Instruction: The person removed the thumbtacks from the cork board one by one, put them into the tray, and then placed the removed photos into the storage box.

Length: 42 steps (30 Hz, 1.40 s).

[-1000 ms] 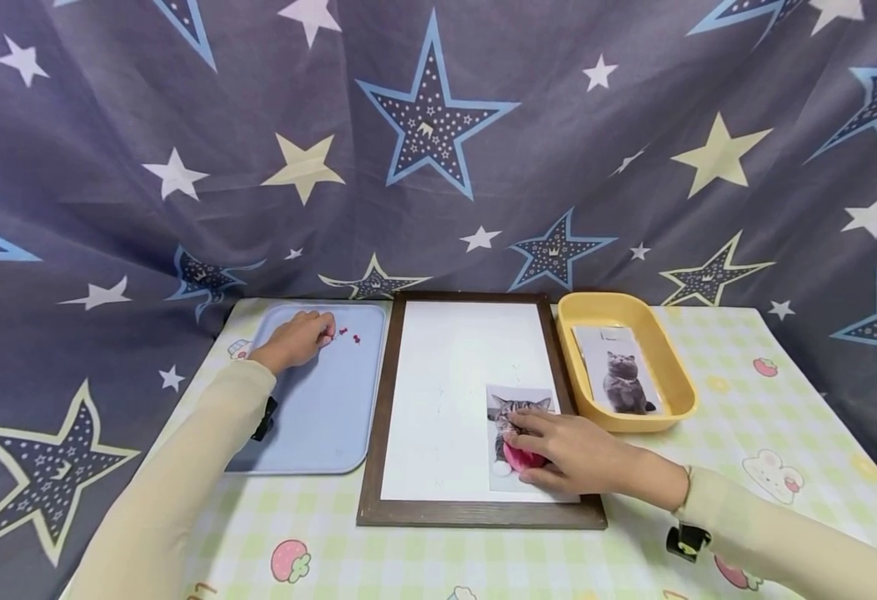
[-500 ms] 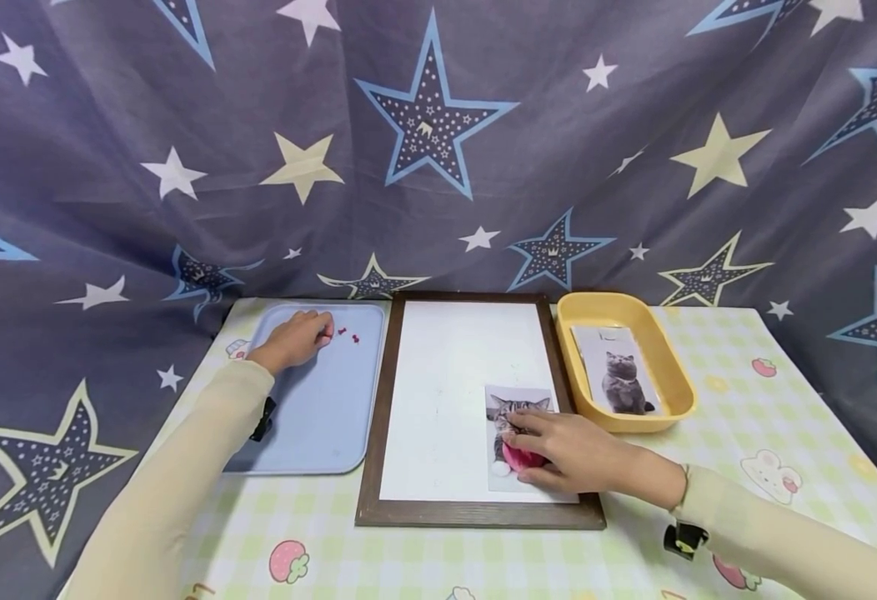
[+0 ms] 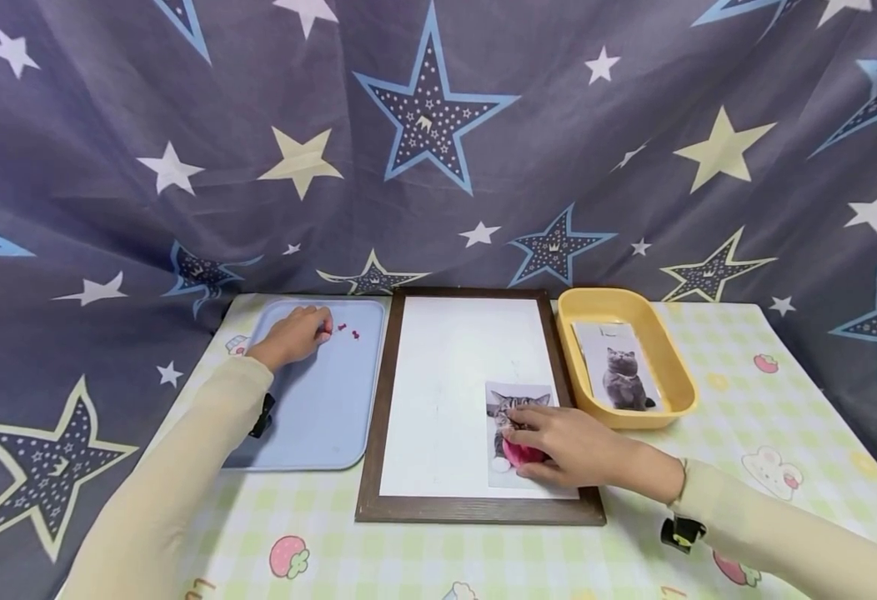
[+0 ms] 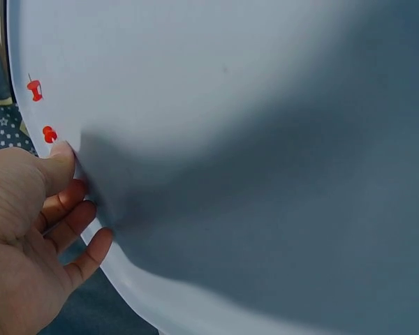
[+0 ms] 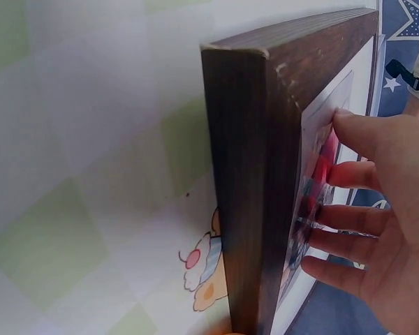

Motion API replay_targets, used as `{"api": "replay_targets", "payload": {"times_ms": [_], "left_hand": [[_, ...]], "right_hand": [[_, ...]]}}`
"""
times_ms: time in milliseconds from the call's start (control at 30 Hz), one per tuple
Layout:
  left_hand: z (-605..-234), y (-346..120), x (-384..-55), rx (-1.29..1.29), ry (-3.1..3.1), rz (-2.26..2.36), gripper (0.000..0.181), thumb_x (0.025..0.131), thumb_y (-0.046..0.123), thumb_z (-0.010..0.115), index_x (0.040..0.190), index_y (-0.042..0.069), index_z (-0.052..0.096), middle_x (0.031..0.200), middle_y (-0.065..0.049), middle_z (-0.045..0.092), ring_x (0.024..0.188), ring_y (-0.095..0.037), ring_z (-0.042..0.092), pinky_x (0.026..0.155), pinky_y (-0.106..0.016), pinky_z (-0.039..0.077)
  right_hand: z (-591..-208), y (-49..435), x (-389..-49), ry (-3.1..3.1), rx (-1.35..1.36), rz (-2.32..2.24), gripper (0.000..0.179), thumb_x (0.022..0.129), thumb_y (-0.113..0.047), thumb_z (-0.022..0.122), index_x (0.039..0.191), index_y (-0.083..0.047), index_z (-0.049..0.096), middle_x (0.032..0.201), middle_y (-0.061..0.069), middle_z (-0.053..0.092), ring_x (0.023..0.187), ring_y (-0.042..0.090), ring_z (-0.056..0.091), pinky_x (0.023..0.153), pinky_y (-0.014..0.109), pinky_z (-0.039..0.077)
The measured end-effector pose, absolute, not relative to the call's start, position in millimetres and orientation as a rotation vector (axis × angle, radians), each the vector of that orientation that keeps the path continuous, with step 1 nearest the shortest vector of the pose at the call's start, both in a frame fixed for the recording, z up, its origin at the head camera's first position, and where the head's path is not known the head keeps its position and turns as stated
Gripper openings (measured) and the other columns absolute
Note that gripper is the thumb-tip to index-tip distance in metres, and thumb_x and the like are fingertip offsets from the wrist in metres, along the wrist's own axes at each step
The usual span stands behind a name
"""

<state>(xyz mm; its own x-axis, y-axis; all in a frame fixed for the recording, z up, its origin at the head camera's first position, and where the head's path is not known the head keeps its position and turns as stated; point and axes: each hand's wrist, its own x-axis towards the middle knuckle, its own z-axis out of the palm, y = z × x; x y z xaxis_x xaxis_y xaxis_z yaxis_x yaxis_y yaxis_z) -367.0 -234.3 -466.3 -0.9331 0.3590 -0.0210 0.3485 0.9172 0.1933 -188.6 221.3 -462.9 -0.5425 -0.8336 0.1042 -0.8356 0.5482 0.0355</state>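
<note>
My left hand (image 3: 296, 335) is over the far part of the blue tray (image 3: 318, 417), with its fingers bent and the thumb low at the tray surface. Beside its fingertips lie two red push pins, one push pin (image 4: 49, 134) close to the thumb tip and another push pin (image 4: 33, 88) farther off. Whether anything is pinched behind the thumb is hidden. My right hand (image 3: 569, 446) rests with spread fingers on a photo of a tabby cat (image 3: 500, 400). That photo lies on the lower right of a white board (image 3: 438, 375) with a dark wooden frame (image 5: 244, 181).
To the right of the board stands a yellow bin (image 3: 671, 375) containing a photo of a grey cat (image 3: 622, 375). A checked tablecloth (image 3: 378, 558) covers the table. Behind it hangs a dark star-patterned curtain (image 3: 438, 225).
Both hands, the photo and the pins stay in place. Only the head view shifts very slightly.
</note>
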Motion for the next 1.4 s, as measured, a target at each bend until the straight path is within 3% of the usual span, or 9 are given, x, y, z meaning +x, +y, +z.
{"api": "replay_targets", "payload": {"times_ms": [533,767,933,1200,1400], "left_hand": [[-463.2,-233.2,-363.8,0.537,3.042,0.287,0.008,0.1,0.012,0.064,0.103,0.007,0.058,0.104,-0.016,0.061,0.103,-0.037,0.055,0.082,-0.055,0.05],[-459.6,-229.8,-362.4,0.514,3.068,0.348,0.01,0.103,0.014,0.058,0.106,0.005,0.058,0.107,-0.017,0.062,0.105,-0.037,0.056,0.085,-0.054,0.049],[-456.2,-220.9,-358.5,0.531,3.141,0.411,0.012,0.104,0.015,0.054,0.109,0.005,0.059,0.099,-0.015,0.062,0.098,-0.034,0.058,0.08,-0.052,0.051],[-447.2,-185.8,-349.5,0.561,3.161,0.651,0.016,0.1,0.015,0.057,0.112,0.005,0.06,0.09,-0.011,0.061,0.081,-0.028,0.058,0.065,-0.041,0.048],[-434.5,-149.5,-339.1,0.604,3.006,0.858,0.023,0.099,0.013,0.055,0.119,0.003,0.061,0.092,-0.01,0.065,0.074,-0.021,0.058,0.068,-0.034,0.047]], "right_hand": [[-461.3,220.0,-188.4,-2.661,1.443,0.023,0.051,0.097,-0.047,0.066,0.133,-0.012,0.069,0.137,0.017,0.065,0.124,0.032,0.065,0.099,0.044,0.059],[-459.4,219.0,-188.3,-2.669,1.447,0.022,0.049,0.097,-0.046,0.065,0.133,-0.013,0.069,0.137,0.016,0.065,0.123,0.032,0.066,0.098,0.045,0.059],[-458.2,218.2,-188.3,-2.658,1.455,0.019,0.047,0.097,-0.045,0.067,0.131,-0.012,0.07,0.135,0.016,0.066,0.122,0.032,0.066,0.099,0.044,0.059],[-457.9,217.8,-187.8,-2.654,1.468,0.036,0.045,0.095,-0.042,0.069,0.128,-0.011,0.072,0.133,0.017,0.067,0.12,0.033,0.067,0.099,0.045,0.059],[-457.7,218.0,-189.3,-2.618,1.466,0.043,0.043,0.094,-0.04,0.071,0.125,-0.01,0.073,0.132,0.018,0.068,0.119,0.033,0.067,0.098,0.045,0.059]]}}
